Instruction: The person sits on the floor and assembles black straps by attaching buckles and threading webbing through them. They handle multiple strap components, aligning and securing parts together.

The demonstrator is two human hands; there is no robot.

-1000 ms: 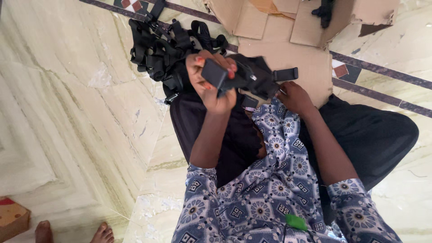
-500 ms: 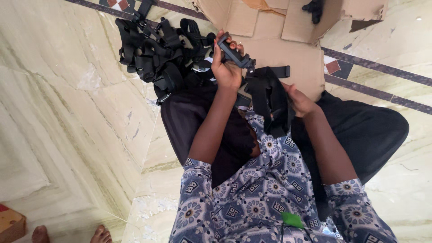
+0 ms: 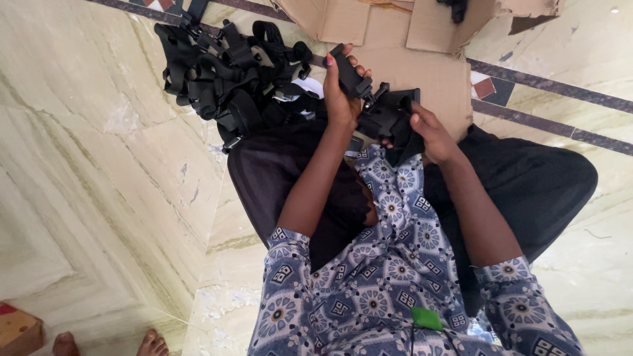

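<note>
My left hand (image 3: 337, 99) grips a small black block-shaped device (image 3: 348, 71) with a clamp-like mount at its end, held up above my lap. My right hand (image 3: 430, 135) holds the black webbing strap (image 3: 394, 117) that hangs from that mount, bunched against my palm. Just left of my hands lies a heap of black straps and buckles (image 3: 224, 72) on the marble floor. I sit with black-clad legs and a blue patterned top.
Flattened brown cardboard (image 3: 428, 72) lies on the floor beyond my hands, with an open box (image 3: 369, 20) behind it holding another black piece (image 3: 455, 8). Another person's bare toes (image 3: 109, 343) and a small brown box (image 3: 16, 326) sit at the lower left.
My left hand lifted the black device up and away from my body. My right hand gathered the hanging strap and moved up close to the mount.
</note>
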